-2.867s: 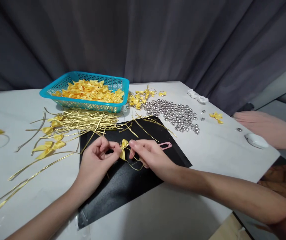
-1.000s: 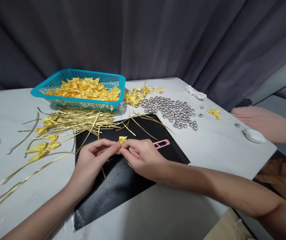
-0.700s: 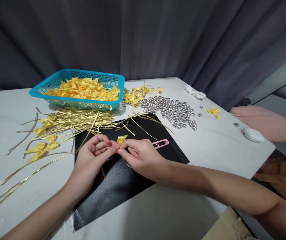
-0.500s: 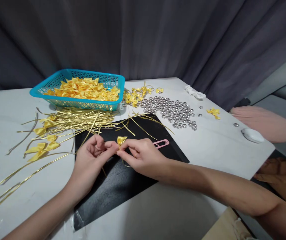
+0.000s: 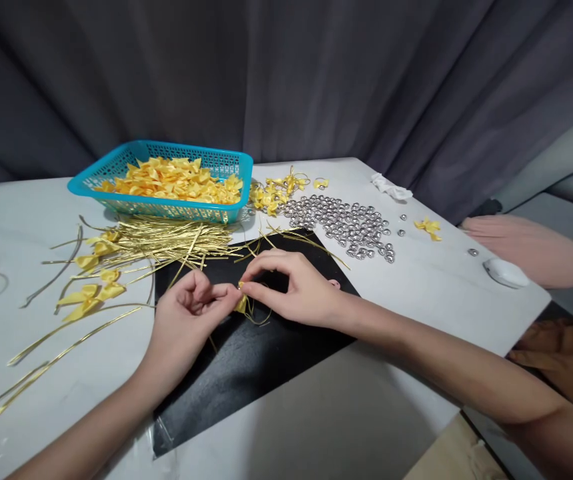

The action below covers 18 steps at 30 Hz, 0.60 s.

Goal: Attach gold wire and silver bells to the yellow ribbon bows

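Over the black sheet [image 5: 246,373], my left hand [image 5: 186,320] pinches a small yellow ribbon bow [image 5: 241,305] between thumb and forefinger. My right hand [image 5: 296,287] meets it from the other side, its thumb and forefinger closed at the bow's upper edge. The bow hangs below the fingertips, partly hidden by them. A thin gold cord [image 5: 257,323] loops down from it toward the sheet. What exactly the right fingertips grip is too small to be sure of, but they touch the bow.
A blue basket [image 5: 161,203] of yellow bows stands at the back left. Before it lies a pile of gold cords [image 5: 171,239]. Silver beads [image 5: 341,220] spread to the right, near a white dish [image 5: 506,272]. Another person's hand [image 5: 561,353] shows at the right edge.
The bow has turned from standing above my fingertips to hanging below them. My right hand has risen slightly and its fingers arch higher, covering most of the pink object behind it.
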Motion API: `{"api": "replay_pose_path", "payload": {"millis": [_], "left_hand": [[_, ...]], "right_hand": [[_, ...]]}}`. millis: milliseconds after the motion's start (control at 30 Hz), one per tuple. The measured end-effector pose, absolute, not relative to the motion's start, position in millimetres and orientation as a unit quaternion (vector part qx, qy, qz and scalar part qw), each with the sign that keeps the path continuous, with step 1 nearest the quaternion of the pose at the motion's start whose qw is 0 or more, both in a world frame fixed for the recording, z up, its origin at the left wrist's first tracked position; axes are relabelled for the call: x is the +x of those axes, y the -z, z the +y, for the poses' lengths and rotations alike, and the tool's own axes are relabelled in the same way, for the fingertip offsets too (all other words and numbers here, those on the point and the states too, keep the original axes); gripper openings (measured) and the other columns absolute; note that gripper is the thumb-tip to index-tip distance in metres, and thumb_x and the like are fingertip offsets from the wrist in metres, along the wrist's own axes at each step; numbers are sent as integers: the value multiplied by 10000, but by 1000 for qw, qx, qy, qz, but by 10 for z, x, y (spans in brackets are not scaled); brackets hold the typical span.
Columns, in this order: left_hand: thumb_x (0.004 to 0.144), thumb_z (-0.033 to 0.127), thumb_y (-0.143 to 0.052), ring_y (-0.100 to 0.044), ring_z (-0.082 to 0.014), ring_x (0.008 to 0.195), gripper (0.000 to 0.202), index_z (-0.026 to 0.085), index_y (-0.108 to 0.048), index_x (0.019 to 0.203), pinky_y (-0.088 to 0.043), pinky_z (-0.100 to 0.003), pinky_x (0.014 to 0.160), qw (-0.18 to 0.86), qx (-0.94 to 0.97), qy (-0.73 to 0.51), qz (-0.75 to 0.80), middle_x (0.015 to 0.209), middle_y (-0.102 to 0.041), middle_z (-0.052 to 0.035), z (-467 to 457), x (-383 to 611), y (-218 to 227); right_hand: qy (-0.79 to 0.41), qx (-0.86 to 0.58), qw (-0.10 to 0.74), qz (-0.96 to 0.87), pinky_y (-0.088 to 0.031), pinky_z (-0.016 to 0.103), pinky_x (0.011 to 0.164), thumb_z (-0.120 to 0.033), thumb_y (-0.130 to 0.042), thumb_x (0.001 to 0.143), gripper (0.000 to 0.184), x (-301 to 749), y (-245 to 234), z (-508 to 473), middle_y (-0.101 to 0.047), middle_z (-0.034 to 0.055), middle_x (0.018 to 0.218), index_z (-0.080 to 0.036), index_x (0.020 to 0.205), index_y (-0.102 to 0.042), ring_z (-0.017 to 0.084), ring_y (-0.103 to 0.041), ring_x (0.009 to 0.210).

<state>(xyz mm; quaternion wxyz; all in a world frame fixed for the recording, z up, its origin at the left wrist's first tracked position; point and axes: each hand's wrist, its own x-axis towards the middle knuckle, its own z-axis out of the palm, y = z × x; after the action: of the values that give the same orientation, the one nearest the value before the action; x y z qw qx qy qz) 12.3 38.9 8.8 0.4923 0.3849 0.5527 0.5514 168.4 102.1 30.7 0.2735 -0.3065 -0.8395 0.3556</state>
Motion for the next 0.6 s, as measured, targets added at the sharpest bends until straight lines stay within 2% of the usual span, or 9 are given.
{"api": "replay_pose_path", "payload": {"millis": [133, 200, 333, 500, 600], "left_hand": [[604, 261, -771, -557, -84, 591, 473, 212, -302, 568, -414, -182, 568, 498, 388, -547, 550, 560, -626, 42, 396, 125, -101], [604, 267, -768, -564, -87, 594, 475, 213, -298, 570, -414, -186, 568, 498, 389, -547, 548, 578, -635, 37, 399, 124, -99], [605, 265, -766, -557, -91, 575, 475, 217, -294, 573, -406, -187, 549, 487, 393, -555, 548, 501, -544, 73, 401, 113, -77], [626, 246, -748, -546, -81, 581, 469, 216, -282, 578, -390, -176, 537, 490, 402, -551, 543, 517, -554, 68, 398, 110, -72], [631, 235, -737, -553, -84, 588, 461, 218, -280, 578, -385, -176, 525, 482, 411, -546, 548, 541, -574, 56, 395, 113, -79]], "right_hand": [[-427, -294, 270, -811, -434, 238, 789, -174, -612, 801, 65, 1674, -283, 1065, -642, 28, 854, -119, 825, -639, 104, -572, 818], [-490, -280, 249, -787, -430, 211, 722, -198, -629, 796, 95, 1670, -266, 1109, -629, 15, 820, -114, 839, -637, 85, -553, 755], [-584, -270, 206, -737, -381, 186, 607, -253, -655, 781, 137, 1671, -223, 1190, -595, -21, 722, -120, 806, -633, 56, -487, 625], [-596, -236, 251, -726, -414, 213, 737, -202, -640, 790, 93, 1671, -193, 1186, -590, -3, 793, -114, 770, -618, 77, -531, 754], [-580, -235, 275, -730, -413, 218, 759, -207, -635, 799, 96, 1655, -184, 1154, -583, -1, 799, -117, 768, -618, 80, -530, 774]]}}
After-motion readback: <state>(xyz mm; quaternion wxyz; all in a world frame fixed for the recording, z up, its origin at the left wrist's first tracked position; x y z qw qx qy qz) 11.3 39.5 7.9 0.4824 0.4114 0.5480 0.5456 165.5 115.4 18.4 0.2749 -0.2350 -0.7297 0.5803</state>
